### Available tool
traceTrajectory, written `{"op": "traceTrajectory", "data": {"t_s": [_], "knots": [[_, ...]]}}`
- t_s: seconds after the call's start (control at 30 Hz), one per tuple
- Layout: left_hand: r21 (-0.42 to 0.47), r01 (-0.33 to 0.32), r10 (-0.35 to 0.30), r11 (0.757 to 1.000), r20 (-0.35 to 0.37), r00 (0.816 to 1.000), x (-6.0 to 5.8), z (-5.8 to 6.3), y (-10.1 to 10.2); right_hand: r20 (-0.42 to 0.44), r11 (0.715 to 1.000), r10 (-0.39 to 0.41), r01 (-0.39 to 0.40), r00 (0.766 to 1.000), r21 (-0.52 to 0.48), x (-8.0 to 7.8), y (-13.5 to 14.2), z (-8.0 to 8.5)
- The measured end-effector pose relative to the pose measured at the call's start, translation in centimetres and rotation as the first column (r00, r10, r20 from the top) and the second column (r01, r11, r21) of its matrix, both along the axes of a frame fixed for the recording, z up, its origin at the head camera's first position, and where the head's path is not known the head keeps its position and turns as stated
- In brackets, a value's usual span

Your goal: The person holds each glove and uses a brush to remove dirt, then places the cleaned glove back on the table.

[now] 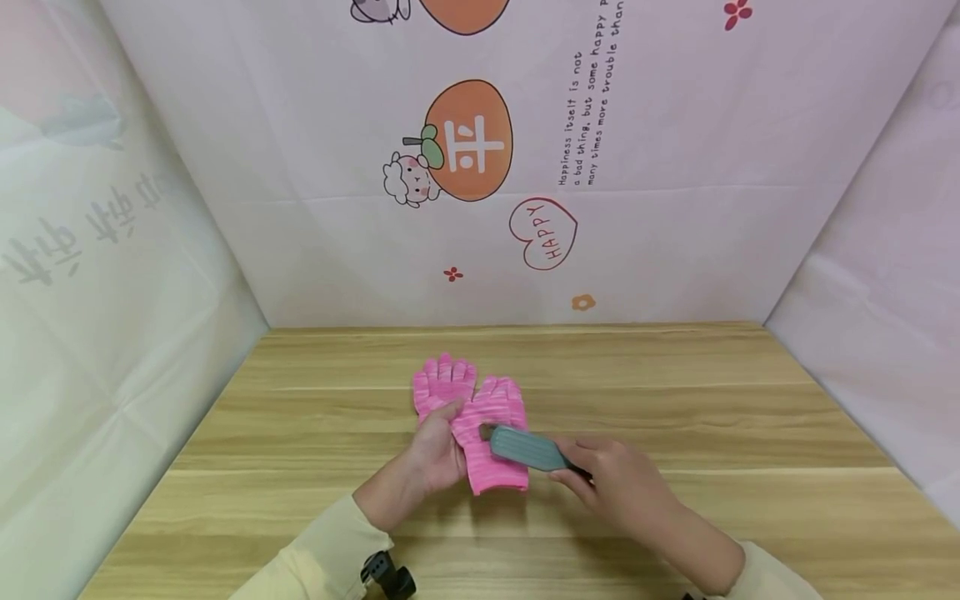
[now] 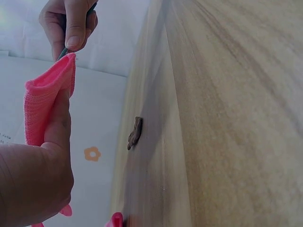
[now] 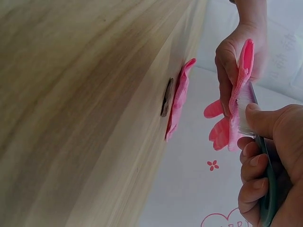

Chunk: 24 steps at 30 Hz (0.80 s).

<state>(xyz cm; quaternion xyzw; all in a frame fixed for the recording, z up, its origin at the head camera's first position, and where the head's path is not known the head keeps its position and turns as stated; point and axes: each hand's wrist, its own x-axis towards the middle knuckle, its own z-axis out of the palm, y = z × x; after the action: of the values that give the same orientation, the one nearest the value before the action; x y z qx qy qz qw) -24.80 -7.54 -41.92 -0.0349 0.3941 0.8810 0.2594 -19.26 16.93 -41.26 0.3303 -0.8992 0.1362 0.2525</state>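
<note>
Pink knit forms the nearer white-streaked glove, which the left hand grips above the wooden bench; it should handle light, limp and stretchy, best pinched at the cuff edge. The right hand grips a teal-handled, pale-bristled brush against it.

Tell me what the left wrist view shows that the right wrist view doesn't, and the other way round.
Only the left wrist view shows the orange flower print. Only the right wrist view shows the brush's pale bristles and the red flower print. Both show the left hand holding a pink glove, the right hand gripping the brush handle, and a brown lump on the wooden table.
</note>
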Motion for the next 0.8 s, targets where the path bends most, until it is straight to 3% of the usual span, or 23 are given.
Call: {"op": "traceTrajectory", "data": {"t_s": [0.5,0.8], "knots": [[0.017,-0.005,0.004,1.0,0.033,0.999,-0.07,-0.01,-0.09,-0.024,0.995,0.084,-0.085,0.996,-0.044,-0.22,0.91,-0.32],[0.018,0.011,-0.011,1.0,0.008,1.0,-0.01,-0.12,-0.37,-0.044,0.987,0.103,-0.107,0.994,-0.117,-0.54,0.52,0.06]]}}
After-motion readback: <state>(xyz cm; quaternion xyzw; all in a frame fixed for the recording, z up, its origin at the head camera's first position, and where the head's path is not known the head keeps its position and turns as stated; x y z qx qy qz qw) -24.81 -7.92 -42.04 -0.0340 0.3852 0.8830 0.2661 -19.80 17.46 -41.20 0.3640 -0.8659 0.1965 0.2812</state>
